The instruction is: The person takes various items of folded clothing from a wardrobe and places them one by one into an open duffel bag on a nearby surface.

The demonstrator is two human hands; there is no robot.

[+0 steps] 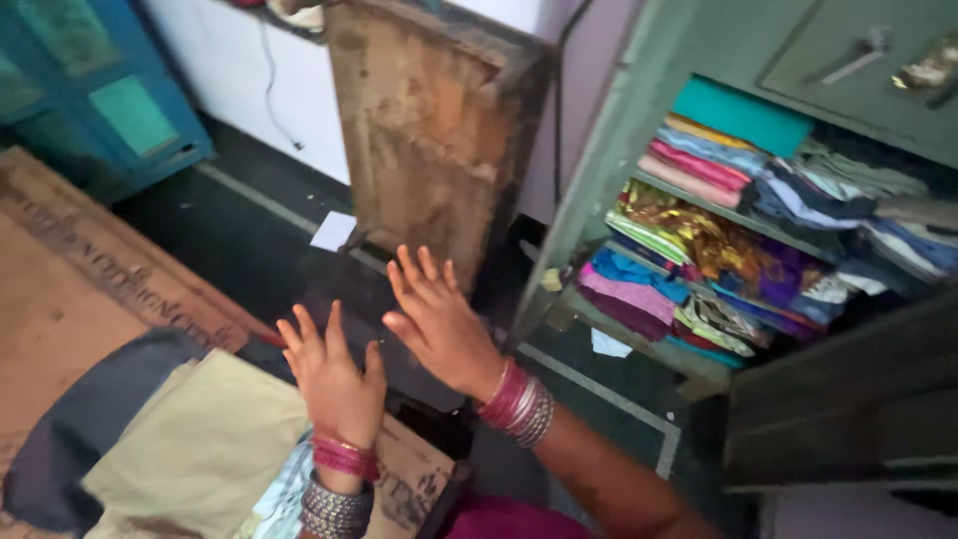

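Both hands are hovering, spread wide open and holding nothing, above the dark floor in front of an open green metal cupboard.

The left hand is raised with its back to the camera, fingers fanned apart and pointing up, pink and silver bangles stacked on the wrist. It is hanging just past the far edge of a beige folded cloth, which is lying on the floor at the near left; the cloth is beside and below the palm, not touching it as far as the view shows. A dark grey cloth is sticking out from under the beige one, along the edge of a brown mat.

The right hand is reaching a little further out, fingers also splayed and empty, with pink bangles on its wrist. It is sitting between the beige cloth and the cupboard, near the lower edge of a rusty brown door panel.

Inside the cupboard, stacks of folded clothes in many colours are filling the shelves, well apart from both hands. A small white paper is lying on the floor by the white wall, near a teal cabinet.
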